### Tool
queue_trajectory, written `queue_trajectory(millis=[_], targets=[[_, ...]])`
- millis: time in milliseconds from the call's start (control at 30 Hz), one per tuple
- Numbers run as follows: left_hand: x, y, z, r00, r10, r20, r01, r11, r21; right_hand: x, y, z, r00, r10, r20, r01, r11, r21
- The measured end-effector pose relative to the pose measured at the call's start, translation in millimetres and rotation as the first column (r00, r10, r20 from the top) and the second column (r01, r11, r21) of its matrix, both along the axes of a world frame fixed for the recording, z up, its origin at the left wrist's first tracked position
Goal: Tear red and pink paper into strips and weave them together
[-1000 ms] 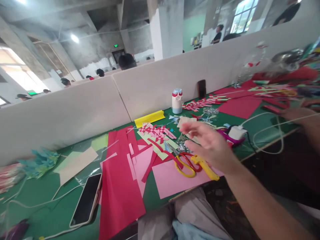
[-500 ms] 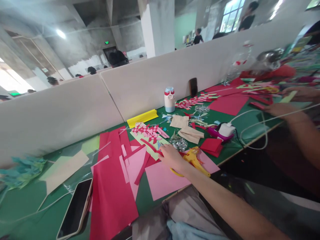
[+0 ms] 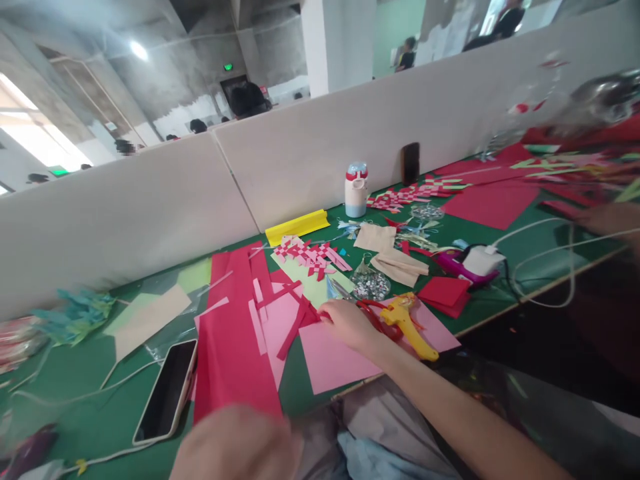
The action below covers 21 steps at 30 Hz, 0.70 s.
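My right hand (image 3: 353, 328) reaches over the middle of the table, its fingertips closed at the end of a red paper strip (image 3: 309, 315). Scissors (image 3: 342, 289) with red handles lie just behind it, partly hidden by the hand. Beside the wrist a yellow glue gun (image 3: 411, 328) rests on a pink sheet (image 3: 330, 363). At the bottom edge, my left hand (image 3: 240, 443) is smeared by motion, in front of a large red sheet (image 3: 235, 360); its fingers cannot be made out. Woven pink-and-red paper (image 3: 313, 257) lies on a light green sheet (image 3: 306, 285).
A phone (image 3: 167, 393) lies at left, with a white cable nearby. Farther back stand a white bottle (image 3: 356, 193) and a dark phone (image 3: 411, 163) against the white partition (image 3: 170, 193). A bag of beads (image 3: 371, 285) and a purple power strip (image 3: 453, 263) sit right. A co-worker's hand (image 3: 613, 217) is blurred.
My left hand has come into view at the bottom. My right hand has shifted slightly and the red strip at its fingers has swung lower. The camera view has turned left.
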State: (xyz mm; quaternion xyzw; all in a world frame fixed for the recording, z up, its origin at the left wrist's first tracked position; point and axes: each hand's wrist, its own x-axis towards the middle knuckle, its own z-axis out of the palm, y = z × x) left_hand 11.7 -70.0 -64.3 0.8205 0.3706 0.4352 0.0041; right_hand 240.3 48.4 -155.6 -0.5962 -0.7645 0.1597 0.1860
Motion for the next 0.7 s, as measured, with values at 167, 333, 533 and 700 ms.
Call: queue_trajectory(millis=[167,333,533,700], targets=[[6,81,-14.1,0.846,0.358,-0.395,-0.474,0.845,-0.249,-1,-11,3.6,0.986,0.077,-0.148,-0.076,0.997,0.012],[1,131,-57.1,0.626,0.364,-0.69,-0.707,0.638,-0.304,-3,-2,9.9,0.983,-0.013,-0.182,0.026,0.997,0.069],[11,135,-87.9,0.583,0.359,-0.728,-0.736,0.612,-0.287,8,16,32.0,0.943,-0.089,-0.32,0.149,0.975,0.167],[11,132,-97.2,0.656,0.253,-0.711,-0.612,0.73,-0.305,27,24,44.1,0.902,-0.179,-0.393,0.27,0.944,0.192]])
